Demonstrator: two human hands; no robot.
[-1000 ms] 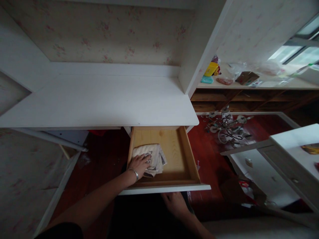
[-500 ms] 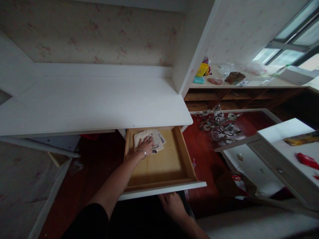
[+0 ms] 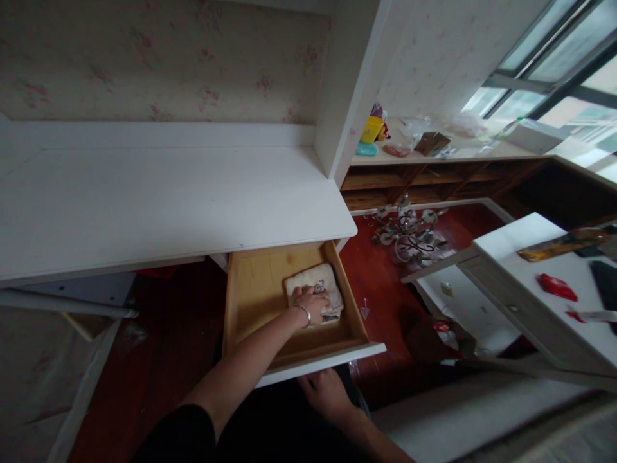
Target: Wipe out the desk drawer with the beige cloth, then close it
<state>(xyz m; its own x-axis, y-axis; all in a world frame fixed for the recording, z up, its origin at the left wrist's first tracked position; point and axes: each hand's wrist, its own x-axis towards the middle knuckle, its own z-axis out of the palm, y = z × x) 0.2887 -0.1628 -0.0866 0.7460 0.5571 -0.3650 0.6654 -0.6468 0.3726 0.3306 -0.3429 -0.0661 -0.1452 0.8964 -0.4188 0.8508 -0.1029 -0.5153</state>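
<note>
A wooden drawer [image 3: 258,273] with a white front is pulled out from under the white desk [image 3: 173,199]. Inside it, toward the right side, lies a folded cream cloth [image 3: 308,278] with dark print. My left hand [image 3: 311,303], a bracelet on its wrist, presses down on the cloth with curled fingers gripping it. Below the drawer's front edge, my right hand [image 3: 330,393] is closed with its fingers bent up against the underside. The drawer front partly hides those fingertips.
A chandelier [image 3: 407,235] lies on the red floor to the right. Beyond it, a low shelf unit [image 3: 376,180] carries a yellow container [image 3: 371,130] and plastic bags. A white cabinet [image 3: 525,235] with a red item [image 3: 556,287] on top stands at right.
My left hand has slid the cloth from the drawer's back left across to its right side. My right hand stays at the drawer front. The view has shifted slightly to the right.
</note>
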